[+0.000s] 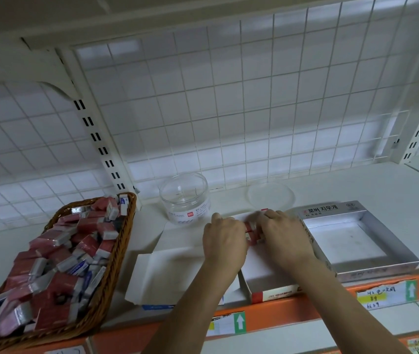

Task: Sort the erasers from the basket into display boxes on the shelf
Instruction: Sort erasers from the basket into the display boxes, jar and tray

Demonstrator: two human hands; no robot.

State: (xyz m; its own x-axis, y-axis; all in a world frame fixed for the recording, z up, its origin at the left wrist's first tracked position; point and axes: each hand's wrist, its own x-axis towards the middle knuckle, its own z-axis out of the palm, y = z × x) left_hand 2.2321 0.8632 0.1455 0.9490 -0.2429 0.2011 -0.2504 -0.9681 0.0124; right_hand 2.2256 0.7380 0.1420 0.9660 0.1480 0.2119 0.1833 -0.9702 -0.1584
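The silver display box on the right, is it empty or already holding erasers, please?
Empty: the silver display box shows only its bare white floor, nothing inside.

Both forearms reach forward; left hand (225,238) and right hand (283,235) curl together around erasers (250,229).

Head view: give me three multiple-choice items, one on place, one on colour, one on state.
1. The wicker basket sits:
A. on the floor
B. left of both hands
C. on the upper shelf

2. The shelf's front strip is:
A. blue
B. black
C. orange

3. The silver box is:
A. empty
B. full of erasers
C. lidded

Answers:
1 B: it stands at the shelf's left end, and the left hand and right hand, gripping red erasers, are to its right.
2 C: an orange band runs along the edge under the boxes.
3 A: only its bare floor shows.
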